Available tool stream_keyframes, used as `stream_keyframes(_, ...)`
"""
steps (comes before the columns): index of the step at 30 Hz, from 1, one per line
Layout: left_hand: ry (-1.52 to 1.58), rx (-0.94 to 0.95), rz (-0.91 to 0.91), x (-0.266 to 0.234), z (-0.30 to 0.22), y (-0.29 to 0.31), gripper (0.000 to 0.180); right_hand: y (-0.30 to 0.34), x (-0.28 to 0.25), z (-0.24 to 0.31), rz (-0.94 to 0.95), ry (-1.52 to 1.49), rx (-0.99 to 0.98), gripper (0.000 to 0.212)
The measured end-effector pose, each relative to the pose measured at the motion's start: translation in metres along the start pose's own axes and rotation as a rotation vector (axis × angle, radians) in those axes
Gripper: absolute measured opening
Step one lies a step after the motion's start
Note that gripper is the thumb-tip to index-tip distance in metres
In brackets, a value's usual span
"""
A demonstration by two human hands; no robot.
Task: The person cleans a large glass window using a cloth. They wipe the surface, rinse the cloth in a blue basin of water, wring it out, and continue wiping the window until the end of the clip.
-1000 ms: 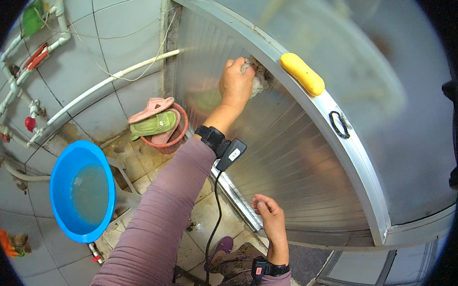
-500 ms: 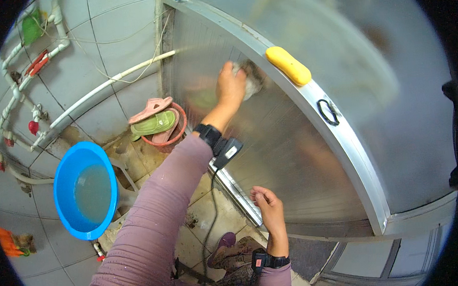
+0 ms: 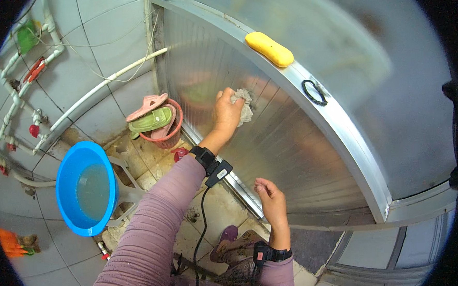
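My left hand (image 3: pixel 228 113) is closed on a crumpled greyish-white cloth (image 3: pixel 244 107) and presses it against the brushed metal panel (image 3: pixel 292 155) of a partition. Lower and to the right, my right hand (image 3: pixel 273 200) hovers before the same panel. Its fingers are loosely curled, slightly apart, with nothing visible in them. Both wrists wear black straps with small devices, and a cable hangs from the left one.
A blue basin (image 3: pixel 89 189) of cloudy water rests on a pale stool (image 3: pixel 125 192). Slippers (image 3: pixel 155 119) fill a red bucket (image 3: pixel 168 141). A yellow bar-shaped object (image 3: pixel 269 49) and a black band (image 3: pixel 314 92) lie on the metal ledge (image 3: pixel 350 136). White pipes (image 3: pixel 102 87) line the tiled wall.
My left hand has slid the cloth down the panel, and its forearm has drawn back slightly. My right hand stays nearly in place. The whole view has shifted a little.
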State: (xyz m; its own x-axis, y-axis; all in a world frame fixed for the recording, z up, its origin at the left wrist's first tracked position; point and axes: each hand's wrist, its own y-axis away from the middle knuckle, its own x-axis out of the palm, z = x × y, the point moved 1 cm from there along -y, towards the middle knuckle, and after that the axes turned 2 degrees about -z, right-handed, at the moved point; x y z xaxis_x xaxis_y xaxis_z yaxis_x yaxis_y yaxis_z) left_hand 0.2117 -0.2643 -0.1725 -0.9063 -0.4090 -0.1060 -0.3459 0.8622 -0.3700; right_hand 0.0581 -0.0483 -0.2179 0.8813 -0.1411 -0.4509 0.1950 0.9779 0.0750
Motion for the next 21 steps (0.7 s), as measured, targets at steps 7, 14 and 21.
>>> stream_keyframes(7, 0.112, 0.285, -0.085, 0.017, -0.024, -0.038, 0.021, 0.004, -0.007, 0.002, 0.002, 0.019, 0.008, 0.022)
stream_keyframes(14, 0.137, 0.086, -0.073, 0.029, 0.083, 0.023, 0.018, 0.015, -0.015, 0.003, -0.04, 0.102, -0.013, 0.023)
stream_keyframes(21, 0.033, -0.466, 0.004, 0.046, 0.237, 0.096, 0.017, 0.003, -0.008, -0.006, -0.028, 0.193, 0.022, 0.024)
